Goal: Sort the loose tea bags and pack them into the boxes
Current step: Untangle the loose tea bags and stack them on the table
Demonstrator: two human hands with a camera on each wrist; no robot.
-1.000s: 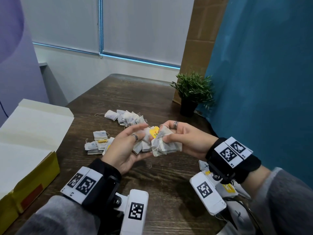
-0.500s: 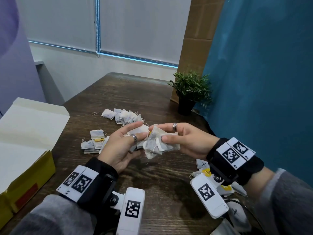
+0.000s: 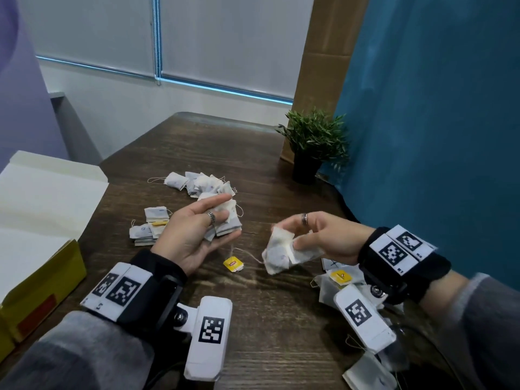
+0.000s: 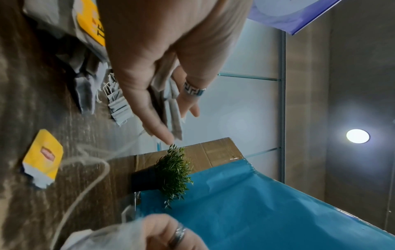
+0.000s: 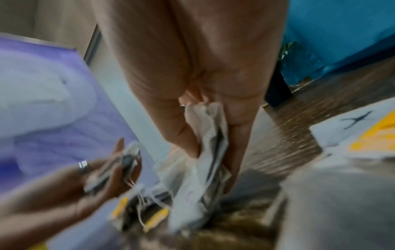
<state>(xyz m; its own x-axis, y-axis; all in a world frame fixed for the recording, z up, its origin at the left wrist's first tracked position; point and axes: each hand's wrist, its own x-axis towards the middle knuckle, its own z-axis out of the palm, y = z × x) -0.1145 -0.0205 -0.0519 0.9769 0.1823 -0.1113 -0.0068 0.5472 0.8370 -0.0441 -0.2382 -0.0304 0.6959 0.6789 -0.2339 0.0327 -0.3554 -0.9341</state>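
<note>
My left hand (image 3: pixel 208 220) holds a small stack of white tea bags (image 3: pixel 229 220) between thumb and fingers, palm up over the table (image 3: pixel 267 319); the same stack (image 4: pixel 171 108) shows between its fingers in the left wrist view. To its right, my right hand (image 3: pixel 304 235) grips a crumpled bunch of tea bags (image 3: pixel 281 253), blurred in the right wrist view (image 5: pixel 205 165). A string runs from that bunch to a yellow tag (image 3: pixel 233 264) lying on the table between the hands. An open yellow box (image 3: pixel 42 285) with a white lid stands at the left edge.
Loose tea bags lie in a far pile (image 3: pixel 199 184) and a near-left pile (image 3: pixel 149 226). More bags with yellow tags (image 3: pixel 342 277) lie under my right wrist. A potted plant (image 3: pixel 312 147) stands at the back right beside a blue curtain (image 3: pixel 436 136).
The two hands were together over one bundle; now they have pulled apart, the right one moving right and down with its bunch. A yellow tag on a string has dropped onto the table.
</note>
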